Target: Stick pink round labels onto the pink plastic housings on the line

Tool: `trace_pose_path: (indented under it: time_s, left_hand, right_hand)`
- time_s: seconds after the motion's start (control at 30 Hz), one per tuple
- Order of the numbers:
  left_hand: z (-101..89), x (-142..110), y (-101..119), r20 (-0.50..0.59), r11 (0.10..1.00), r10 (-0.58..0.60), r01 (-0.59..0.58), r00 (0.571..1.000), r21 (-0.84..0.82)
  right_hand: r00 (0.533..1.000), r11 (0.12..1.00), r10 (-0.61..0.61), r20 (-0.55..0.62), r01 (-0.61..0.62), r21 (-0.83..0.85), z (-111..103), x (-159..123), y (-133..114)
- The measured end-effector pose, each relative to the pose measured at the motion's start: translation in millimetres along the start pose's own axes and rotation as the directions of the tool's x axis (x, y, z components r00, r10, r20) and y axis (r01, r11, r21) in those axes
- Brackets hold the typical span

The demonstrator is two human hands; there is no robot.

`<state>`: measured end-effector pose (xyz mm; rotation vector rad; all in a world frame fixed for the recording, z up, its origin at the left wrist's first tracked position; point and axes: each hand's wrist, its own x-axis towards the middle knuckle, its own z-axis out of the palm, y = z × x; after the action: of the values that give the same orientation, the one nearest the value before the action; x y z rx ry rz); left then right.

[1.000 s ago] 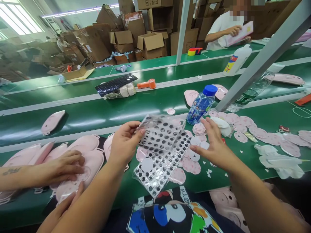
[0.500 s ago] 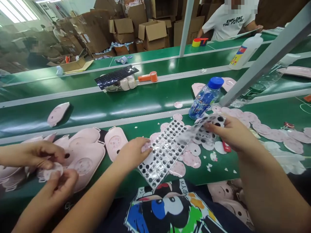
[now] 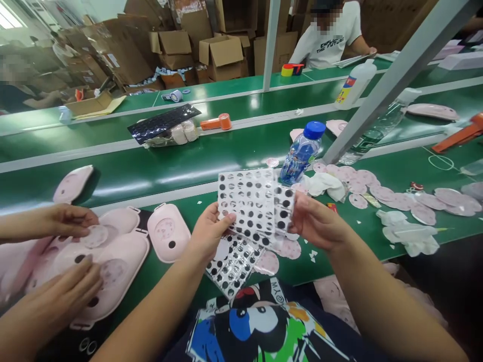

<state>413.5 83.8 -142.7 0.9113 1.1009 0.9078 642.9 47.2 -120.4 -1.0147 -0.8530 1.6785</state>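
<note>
Both my hands hold up a clear sheet of black dot stickers [image 3: 252, 202] above the green table. My left hand [image 3: 209, 232] pinches its lower left edge. My right hand [image 3: 316, 221] grips its right edge. Beneath it, flat on the table, lies a second dotted sheet [image 3: 231, 263]. Pink round pads [image 3: 381, 192] are scattered to the right, and a pink plastic shell [image 3: 167, 232] lies just left of my left hand.
A co-worker's two hands [image 3: 62, 251] work on pink shells at the left. A blue-capped bottle [image 3: 302, 151] and a slanted metal post [image 3: 388, 75] stand behind the sheet. Another person sits across the far belt among cardboard boxes [image 3: 222, 55].
My right hand, which had carried one sheet off to the right, has come back to the middle. Both hands now hold the dotted sheet raised. My left hand lifted off the lying sheet.
</note>
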Motion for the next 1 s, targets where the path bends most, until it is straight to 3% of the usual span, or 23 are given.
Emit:
trace_pose_path:
  time_s: [0.1, 0.2, 0.23, 0.3, 0.37, 0.4, 0.43, 0.47, 0.53, 0.57, 0.63, 0.7, 0.73, 0.8, 0.83, 0.9, 1.0]
  left_hand:
    - [-14.1, 0.9, 0.9, -0.079, 0.999, 0.045, -0.045, 0.996, 0.009]
    - [-27.7, 1.3, 5.3, -0.126, 0.995, 0.098, -0.101, 0.987, -0.015]
    - [-31.3, 1.3, 6.9, -0.136, 0.992, 0.115, -0.120, 0.984, -0.026]
    - [-36.5, 1.4, 9.0, -0.149, 0.986, 0.152, -0.160, 0.977, -0.039]
    - [-37.6, 1.3, 9.5, -0.154, 0.980, 0.184, -0.193, 0.971, -0.042]
    - [-36.4, 1.2, 9.4, -0.158, 0.977, 0.199, -0.208, 0.967, -0.041]
    - [-34.1, 0.9, 9.2, -0.160, 0.975, 0.211, -0.219, 0.964, -0.035]
    - [-31.0, 0.6, 9.2, -0.152, 0.973, 0.223, -0.230, 0.963, -0.028]
    - [-25.1, -0.3, 9.5, -0.091, 0.969, 0.244, -0.245, 0.965, 0.000]
    - [-23.7, -1.0, 9.9, -0.049, 0.967, 0.255, -0.254, 0.966, 0.024]
    - [-25.8, -3.7, 9.9, -0.005, 0.942, 0.309, -0.305, 0.951, 0.136]
    - [-34.3, -9.1, 6.9, 0.015, 0.836, 0.391, -0.362, 0.920, 0.413]
    - [-39.6, -13.0, 3.6, 0.067, 0.720, 0.417, -0.375, 0.906, 0.584]
    - [-48.9, -22.0, -7.1, 0.259, 0.388, 0.356, -0.394, 0.898, 0.833]
    - [-52.0, -26.5, -14.2, 0.352, 0.231, 0.277, -0.417, 0.894, 0.879]
    - [-54.9, -33.9, -29.5, 0.459, 0.033, 0.168, -0.470, 0.873, 0.882]
    - [-54.5, -39.3, -49.1, 0.495, -0.079, 0.205, -0.490, 0.844, 0.868]
  right_hand:
    - [0.999, 0.999, -0.032, 0.039, 0.033, -0.022, -14.8, -1.7, -7.9]
    - [0.996, 0.951, -0.086, -0.024, 0.074, -0.300, -38.5, -0.6, -13.2]
    - [0.993, 0.884, -0.095, -0.065, 0.054, -0.465, -45.8, 0.2, -13.3]
    - [0.975, 0.609, -0.139, -0.176, -0.056, -0.791, -54.2, 1.5, -10.8]
    - [0.942, 0.320, -0.237, -0.237, -0.154, -0.935, -49.0, 2.2, -6.0]
    - [0.937, 0.282, -0.273, -0.220, -0.141, -0.949, -40.6, 2.9, -3.3]
    - [0.942, 0.336, -0.286, -0.177, -0.074, -0.939, -29.2, 4.1, -0.6]
    - [0.953, 0.461, -0.281, -0.117, 0.027, -0.887, -15.9, 6.5, 1.5]
    - [0.965, 0.763, -0.261, -0.021, 0.193, -0.617, 10.1, 14.9, 3.1]
    - [0.967, 0.861, -0.253, -0.014, 0.218, -0.460, 19.5, 20.6, 1.9]
    - [0.963, 0.934, -0.264, -0.060, 0.240, -0.265, 26.0, 33.1, -5.0]
    - [0.946, 0.928, -0.296, -0.130, 0.254, -0.271, 16.4, 44.0, -16.1]
    - [0.947, 0.915, -0.288, -0.142, 0.229, -0.331, 7.8, 48.4, -21.4]
    - [0.983, 0.838, -0.142, -0.117, 0.057, -0.542, -10.2, 55.2, -27.8]
    - [0.993, 0.752, -0.036, -0.111, -0.046, -0.658, -17.2, 58.1, -27.7]
    - [0.983, 0.529, 0.109, -0.146, -0.182, -0.829, -25.0, 63.8, -20.7]
    - [0.968, 0.310, 0.074, -0.240, -0.251, -0.917, -23.6, 73.2, -2.1]
